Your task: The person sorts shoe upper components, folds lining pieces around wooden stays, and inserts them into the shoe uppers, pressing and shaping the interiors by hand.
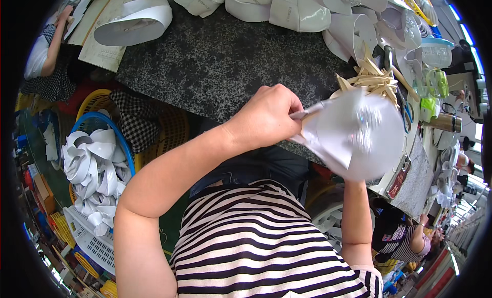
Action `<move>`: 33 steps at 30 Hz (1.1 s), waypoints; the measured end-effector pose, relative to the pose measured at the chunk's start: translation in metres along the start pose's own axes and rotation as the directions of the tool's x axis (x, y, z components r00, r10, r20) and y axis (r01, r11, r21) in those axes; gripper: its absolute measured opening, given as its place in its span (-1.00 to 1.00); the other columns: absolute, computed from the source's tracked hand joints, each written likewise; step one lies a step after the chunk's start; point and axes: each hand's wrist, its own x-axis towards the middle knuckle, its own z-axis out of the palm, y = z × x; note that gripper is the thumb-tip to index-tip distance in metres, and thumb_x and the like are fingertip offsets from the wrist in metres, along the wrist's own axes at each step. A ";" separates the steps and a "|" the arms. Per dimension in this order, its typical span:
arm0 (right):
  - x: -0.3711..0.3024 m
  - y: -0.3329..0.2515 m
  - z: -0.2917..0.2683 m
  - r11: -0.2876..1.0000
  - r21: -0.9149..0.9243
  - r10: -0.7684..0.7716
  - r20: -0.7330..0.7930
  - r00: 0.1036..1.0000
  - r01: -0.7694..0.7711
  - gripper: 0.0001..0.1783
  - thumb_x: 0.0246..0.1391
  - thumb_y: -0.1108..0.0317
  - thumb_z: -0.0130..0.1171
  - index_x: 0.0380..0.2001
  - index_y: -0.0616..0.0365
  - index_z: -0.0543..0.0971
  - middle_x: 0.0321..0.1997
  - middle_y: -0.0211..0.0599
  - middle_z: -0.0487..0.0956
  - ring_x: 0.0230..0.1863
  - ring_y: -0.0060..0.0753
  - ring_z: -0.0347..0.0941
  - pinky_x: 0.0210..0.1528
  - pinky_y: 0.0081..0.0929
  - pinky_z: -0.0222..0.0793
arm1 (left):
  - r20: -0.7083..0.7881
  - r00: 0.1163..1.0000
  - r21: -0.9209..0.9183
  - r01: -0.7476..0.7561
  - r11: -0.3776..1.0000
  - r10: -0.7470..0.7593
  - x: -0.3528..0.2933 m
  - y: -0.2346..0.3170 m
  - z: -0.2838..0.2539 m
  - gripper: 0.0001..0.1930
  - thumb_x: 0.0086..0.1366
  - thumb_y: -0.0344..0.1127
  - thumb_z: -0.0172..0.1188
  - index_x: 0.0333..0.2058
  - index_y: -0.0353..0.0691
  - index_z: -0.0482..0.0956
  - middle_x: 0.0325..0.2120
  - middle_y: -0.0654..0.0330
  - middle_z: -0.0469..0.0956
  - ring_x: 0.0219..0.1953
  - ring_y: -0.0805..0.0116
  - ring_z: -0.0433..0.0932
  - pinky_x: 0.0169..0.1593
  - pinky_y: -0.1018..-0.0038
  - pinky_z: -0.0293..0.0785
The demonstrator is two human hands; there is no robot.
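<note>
A glossy white shoe upper, smeared by motion, is held up over the near edge of the dark speckled worktable. My left hand is closed on its left end, fingers pinched together. From below, my right forearm reaches up behind the piece, which hides my right hand and its fingers. Beside the held piece lies a bunch of pale beige strips. Similar white uppers stand along the far side of the table, and one loop-shaped upper rests at the far left.
To my left is a blue-rimmed basket heaped with white pieces, near a checkered cloth and a white plastic crate. Blue-handled scissors, a clear tub and a metal flask are at the right. Other people work nearby.
</note>
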 end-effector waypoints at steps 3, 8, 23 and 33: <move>0.033 -0.035 -0.026 0.755 0.600 0.216 0.155 0.964 -0.266 -0.71 0.05 0.38 0.30 -0.16 0.28 0.59 -0.18 -0.27 0.61 -0.10 -0.40 0.53 -0.02 -0.43 0.48 | 0.054 0.996 0.056 -0.072 0.996 0.069 -0.005 0.002 0.006 -0.74 0.06 -0.35 0.30 -0.29 -0.39 0.69 -0.44 -0.06 0.68 -0.34 0.20 0.71 -0.20 0.40 0.58; 0.053 -0.061 -0.051 0.201 0.859 0.280 0.411 0.867 -0.472 -0.74 0.01 0.39 0.32 -0.22 0.26 0.60 -0.19 -0.27 0.61 -0.15 -0.44 0.54 -0.11 -0.51 0.50 | 0.133 0.989 0.058 -0.079 0.995 0.071 -0.009 0.014 0.004 -0.72 0.03 -0.32 0.32 -0.31 -0.42 0.69 -0.46 -0.08 0.67 -0.36 0.20 0.71 -0.20 0.40 0.57; 0.025 -0.030 0.005 0.164 0.908 0.329 0.317 0.889 -0.385 -0.75 -0.07 0.43 0.35 -0.27 0.26 0.61 -0.21 -0.30 0.62 -0.21 -0.47 0.55 -0.14 -0.52 0.50 | 0.178 0.979 -0.351 -0.032 0.936 0.100 0.000 -0.005 0.013 -0.76 0.05 -0.40 0.33 -0.28 -0.37 0.66 -0.47 0.08 0.66 -0.35 0.40 0.65 -0.18 0.44 0.53; 0.046 -0.082 -0.048 0.546 0.837 0.081 -0.031 0.996 -0.018 -0.74 -0.16 0.45 0.38 -0.34 0.22 0.58 -0.35 -0.20 0.61 -0.35 -0.32 0.59 -0.28 -0.49 0.48 | 0.157 0.985 -0.248 0.109 0.963 -0.071 -0.039 -0.022 0.017 -0.71 0.08 -0.49 0.30 -0.16 -0.33 0.63 -0.32 0.19 0.66 -0.22 0.40 0.59 -0.08 0.40 0.52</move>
